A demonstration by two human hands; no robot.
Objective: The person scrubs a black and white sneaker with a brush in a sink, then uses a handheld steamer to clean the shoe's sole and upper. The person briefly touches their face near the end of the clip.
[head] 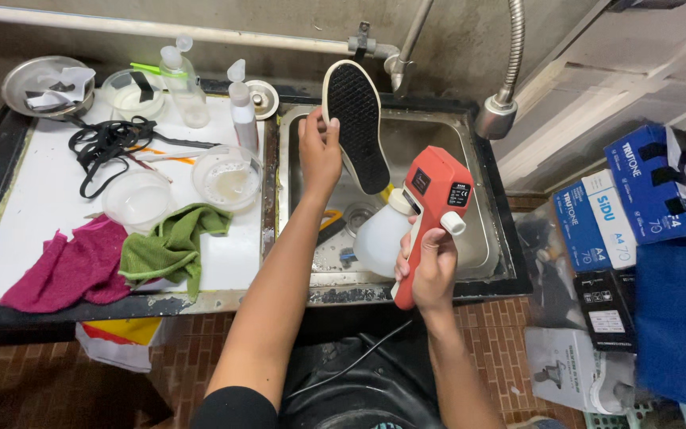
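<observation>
While the left hand (321, 149) holds a shoe with a black patterned rubber sole and pale edge (356, 137) upright over the stainless steel sink (482, 238), its fingers are wrapped around the shoe's left side, sole facing the camera. Just right and nearer, the right hand (432, 266) has its fingers closed around the handle of an orange-red handheld sprayer with a translucent white bottle (426, 214). On the white worktop (33, 199) to the left lie a green cloth (170, 246), a magenta cloth (69, 266), black laces (105, 143) and clear plastic bowls (228, 176).
</observation>
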